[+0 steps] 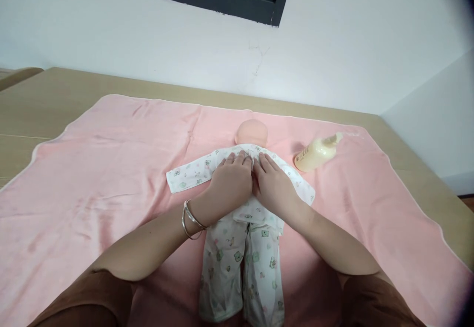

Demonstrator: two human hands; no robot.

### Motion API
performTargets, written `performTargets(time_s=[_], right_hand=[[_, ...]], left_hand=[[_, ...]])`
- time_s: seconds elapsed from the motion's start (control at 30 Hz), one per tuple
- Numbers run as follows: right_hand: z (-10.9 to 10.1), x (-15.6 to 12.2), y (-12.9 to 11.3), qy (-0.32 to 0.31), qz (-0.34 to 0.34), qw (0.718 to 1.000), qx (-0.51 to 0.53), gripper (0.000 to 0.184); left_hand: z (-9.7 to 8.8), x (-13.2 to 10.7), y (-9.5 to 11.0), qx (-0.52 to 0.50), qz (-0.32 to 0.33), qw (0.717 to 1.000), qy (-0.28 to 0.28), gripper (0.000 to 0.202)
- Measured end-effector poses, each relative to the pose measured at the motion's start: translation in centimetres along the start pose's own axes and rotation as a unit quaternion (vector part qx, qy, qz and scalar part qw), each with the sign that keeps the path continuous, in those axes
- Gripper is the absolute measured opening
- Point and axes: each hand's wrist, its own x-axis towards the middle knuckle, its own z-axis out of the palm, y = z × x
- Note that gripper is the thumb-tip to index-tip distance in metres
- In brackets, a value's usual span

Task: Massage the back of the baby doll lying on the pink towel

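Note:
A baby doll lies on its back in a white, animal-print shirt [192, 174] and matching trousers [224, 267]. Its bald head [252, 132] points toward the wall, and both sleeves spread sideways. My left hand [233, 181], with silver bangles [190, 221] at the wrist, is closed on the shirt front at the upper chest. Beside it, almost touching, my right hand [272, 183] grips the same front just below the neckline. A little cloth bunches between the fingertips. Both thumbs are mostly hidden.
A pink blanket [111, 169] lies wrinkled beneath the doll on a wooden table [85, 82]. To the doll's right, a pale yellow pump bottle [314, 154] lies tilted on the blanket. A white wall [177, 45] with a dark window frame [222, 1] rises behind.

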Motion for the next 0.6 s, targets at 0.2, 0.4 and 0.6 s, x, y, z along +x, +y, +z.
performTargets(time_s=[0.2,0.4,0.6], right_hand=[[0.5,1.7,2.4,-0.009,0.077,0.994,0.076,0.053],[0.8,2.2,2.8,-0.005,0.053,0.997,0.064,0.054],[0.0,0.1,-0.1,0.007,0.008,1.000,0.018,0.048]], left_hand=[[0.3,1.8,-1.5,-0.003,-0.069,0.998,0.005,0.047],[0.5,2.5,-2.4,-0.001,0.003,1.000,-0.014,0.048],[-1.1,0.0,-0.3,0.053,0.075,0.995,-0.041,0.039]])
